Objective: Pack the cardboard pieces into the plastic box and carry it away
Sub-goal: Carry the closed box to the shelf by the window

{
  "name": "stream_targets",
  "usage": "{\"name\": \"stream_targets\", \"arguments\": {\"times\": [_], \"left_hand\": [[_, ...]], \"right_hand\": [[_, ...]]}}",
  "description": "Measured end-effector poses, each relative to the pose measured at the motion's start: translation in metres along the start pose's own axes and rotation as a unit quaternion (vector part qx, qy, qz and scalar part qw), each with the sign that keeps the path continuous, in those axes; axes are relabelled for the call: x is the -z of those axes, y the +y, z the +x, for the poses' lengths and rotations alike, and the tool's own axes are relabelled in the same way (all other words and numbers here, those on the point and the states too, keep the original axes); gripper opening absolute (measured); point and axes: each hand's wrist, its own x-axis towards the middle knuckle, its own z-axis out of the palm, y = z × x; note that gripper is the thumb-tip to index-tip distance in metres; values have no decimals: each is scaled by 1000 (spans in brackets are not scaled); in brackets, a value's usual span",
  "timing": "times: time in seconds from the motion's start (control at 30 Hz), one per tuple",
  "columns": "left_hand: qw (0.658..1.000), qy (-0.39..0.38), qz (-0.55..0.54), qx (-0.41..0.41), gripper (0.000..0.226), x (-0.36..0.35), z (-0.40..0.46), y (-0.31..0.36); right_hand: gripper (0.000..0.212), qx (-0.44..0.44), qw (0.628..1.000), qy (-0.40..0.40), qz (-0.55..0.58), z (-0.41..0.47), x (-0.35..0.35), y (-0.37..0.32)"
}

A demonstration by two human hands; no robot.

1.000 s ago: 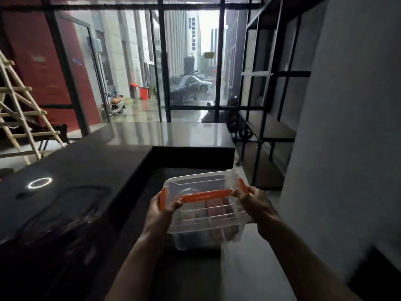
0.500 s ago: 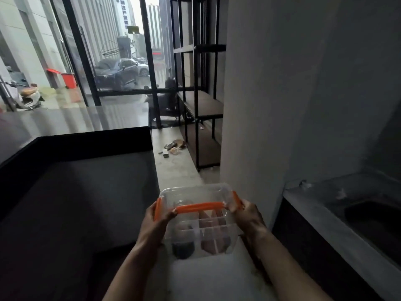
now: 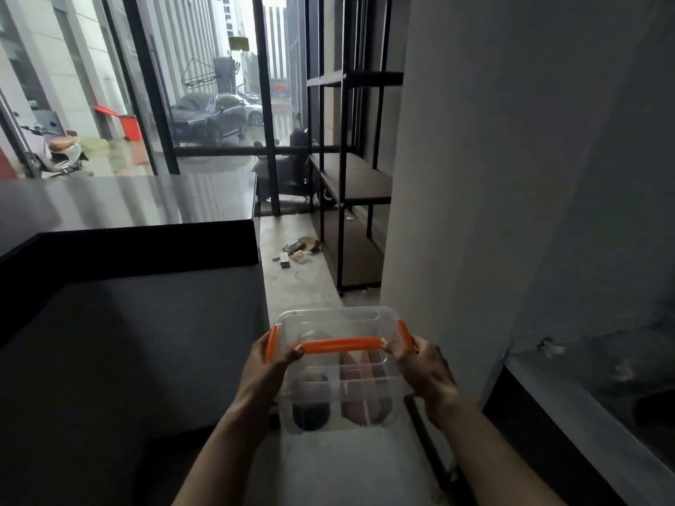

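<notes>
Concrete floor [image 3: 292,286] runs ahead of us between a dark worktop [image 3: 120,202] on the left and a grey wall [image 3: 493,177] on the right. A black metal shelf rack [image 3: 350,177] stands against the wall, with scraps of litter [image 3: 299,250] on the floor just beside its foot. Glass panels in black frames close the far end, and through them we see a parked car [image 3: 208,118] and scooters.

We carry the clear plastic box [image 3: 339,370] in the air in front of us, above the floor. Our left hand [image 3: 266,370] grips its left side, thumb over the orange latch [image 3: 272,341]. Our right hand [image 3: 420,367] grips the right side, fingers curled by the end of the orange handle [image 3: 341,345]. Brownish cardboard pieces [image 3: 361,392] show blurred through the box's walls.
</notes>
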Motion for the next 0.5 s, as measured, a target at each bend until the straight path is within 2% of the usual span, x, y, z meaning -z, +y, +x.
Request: {"name": "stream_targets", "arguments": {"times": [0.2, 0.33, 0.43, 0.5], "left_hand": [[1000, 16, -24, -4, 110, 16, 85, 13], [999, 5, -51, -6, 101, 13, 143, 29], [999, 7, -36, -7, 113, 9, 186, 37], [999, 6, -38, -8, 111, 4, 218, 44]], "right_hand": [[72, 12, 1000, -5, -5, 80, -38, -34], [61, 8, 1000, 7, 5, 129, -52, -56], [61, 8, 1000, 19, -4, 172, -57, -72], [57, 10, 1000, 22, -6, 203, -59, -84]]}}
